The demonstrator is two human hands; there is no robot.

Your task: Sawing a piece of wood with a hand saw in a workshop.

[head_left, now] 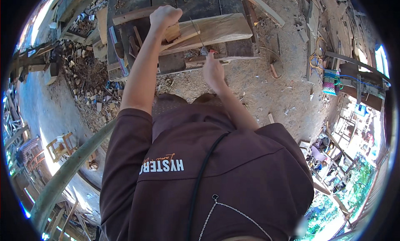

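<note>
At the near edge of the counter [202,5], the right hand [213,72] grips a thin-bladed tool [198,34], its reddish handle [211,52] mostly hidden. Left of the counter's middle, the left hand [165,17] is curled, contents unclear. A pale plank [227,28] spans the counter.

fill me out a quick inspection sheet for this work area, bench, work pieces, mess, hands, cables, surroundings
surface: workbench of dark planks, with gaps and sawdust
job's things: pale plank lying across the bench; small wood block beside it; thin-bladed tool with a red part near the grip
clutter: scrap pile on the ground at the left; shavings scattered about
left hand: curled by the block; grip unclear
right hand: closed on the tool
cables: yellow cord and blue cord at the right; whether electrical, cannot tell
surroundings: woven bag at the right; greenery at lower right
</note>
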